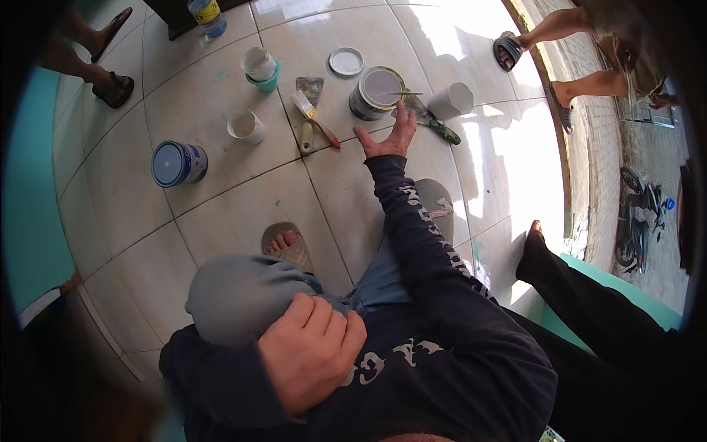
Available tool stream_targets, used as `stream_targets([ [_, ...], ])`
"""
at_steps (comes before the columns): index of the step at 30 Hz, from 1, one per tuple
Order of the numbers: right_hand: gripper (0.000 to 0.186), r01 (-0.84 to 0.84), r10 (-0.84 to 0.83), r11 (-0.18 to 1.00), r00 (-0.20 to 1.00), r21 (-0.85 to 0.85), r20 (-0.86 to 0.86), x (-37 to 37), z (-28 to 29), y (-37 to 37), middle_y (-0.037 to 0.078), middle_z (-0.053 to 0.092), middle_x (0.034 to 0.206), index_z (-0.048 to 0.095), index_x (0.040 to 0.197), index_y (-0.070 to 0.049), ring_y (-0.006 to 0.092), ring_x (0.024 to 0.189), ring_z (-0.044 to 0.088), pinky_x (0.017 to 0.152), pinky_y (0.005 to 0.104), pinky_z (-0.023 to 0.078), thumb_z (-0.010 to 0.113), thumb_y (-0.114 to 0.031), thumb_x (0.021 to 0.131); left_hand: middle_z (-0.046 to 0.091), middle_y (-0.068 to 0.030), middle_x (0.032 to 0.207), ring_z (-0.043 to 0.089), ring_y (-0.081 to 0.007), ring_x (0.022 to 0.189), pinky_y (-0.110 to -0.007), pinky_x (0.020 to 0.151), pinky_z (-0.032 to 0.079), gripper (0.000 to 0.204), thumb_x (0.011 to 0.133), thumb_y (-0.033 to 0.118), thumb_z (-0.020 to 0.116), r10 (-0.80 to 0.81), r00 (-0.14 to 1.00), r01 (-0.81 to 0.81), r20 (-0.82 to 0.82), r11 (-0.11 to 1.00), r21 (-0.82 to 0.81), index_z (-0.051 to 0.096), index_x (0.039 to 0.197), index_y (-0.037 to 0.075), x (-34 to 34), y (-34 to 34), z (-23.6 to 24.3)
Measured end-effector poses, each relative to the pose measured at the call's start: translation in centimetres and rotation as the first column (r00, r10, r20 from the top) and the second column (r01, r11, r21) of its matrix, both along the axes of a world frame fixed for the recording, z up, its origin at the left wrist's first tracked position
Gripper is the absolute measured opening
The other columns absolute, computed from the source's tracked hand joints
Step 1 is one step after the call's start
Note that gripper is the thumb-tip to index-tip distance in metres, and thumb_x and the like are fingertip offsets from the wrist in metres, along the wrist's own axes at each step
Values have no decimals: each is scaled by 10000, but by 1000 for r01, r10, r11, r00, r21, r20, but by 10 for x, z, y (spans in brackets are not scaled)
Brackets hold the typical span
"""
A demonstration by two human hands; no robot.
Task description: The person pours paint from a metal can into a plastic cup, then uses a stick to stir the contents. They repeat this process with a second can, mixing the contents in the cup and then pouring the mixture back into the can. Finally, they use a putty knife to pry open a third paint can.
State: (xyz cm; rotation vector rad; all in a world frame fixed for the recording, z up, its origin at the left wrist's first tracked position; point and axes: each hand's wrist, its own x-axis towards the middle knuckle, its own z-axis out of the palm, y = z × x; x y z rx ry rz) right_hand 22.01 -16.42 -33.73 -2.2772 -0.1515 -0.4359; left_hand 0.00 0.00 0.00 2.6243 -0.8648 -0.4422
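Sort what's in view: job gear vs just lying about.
Likely job gear:
open can, near the right hand
round lid
paintbrush
putty knife
green-and-black-handled scraper
blue-lidded can
smeared white pots
turquoise cup

Probably just lying about:
bottle with yellow label
motorbike outside

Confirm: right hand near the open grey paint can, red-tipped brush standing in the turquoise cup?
Brush is wrong: head view shows the red-tipped brush lying outside the turquoise cup, overlapping a scraper. Right hand is near the open grey paint can.
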Motion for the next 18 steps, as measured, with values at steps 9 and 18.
stream_targets([
  [9, 1235, 17, -26, 995, 995, 94, 93, 51, -13, 8, 351, 296, 1421, 248, 1479, -116, 501, 1333, 325, 1059, 528, 366, 924, -405, 487, 520, -65, 718, 539, -216, 733, -323, 724, 434, 379, 699, 199, 642, 87, 995, -91, -51, 992, -87, 619, 1011, -15, 6, 14, -7],
  [18, 1150, 43, -64, 995, 962, 85, 264, 64, -34, 12, 230, 431, 1344, 276, 1453, -73, 398, 1227, 460, 1030, 479, 407, 922, -313, 532, 536, -81, 797, 534, -236, 791, -343, 743, 423, 535, 702, 330, 719, 13, 969, -30, -245, 997, -65, 611, 1093, -20, 33, 33, 0],
])
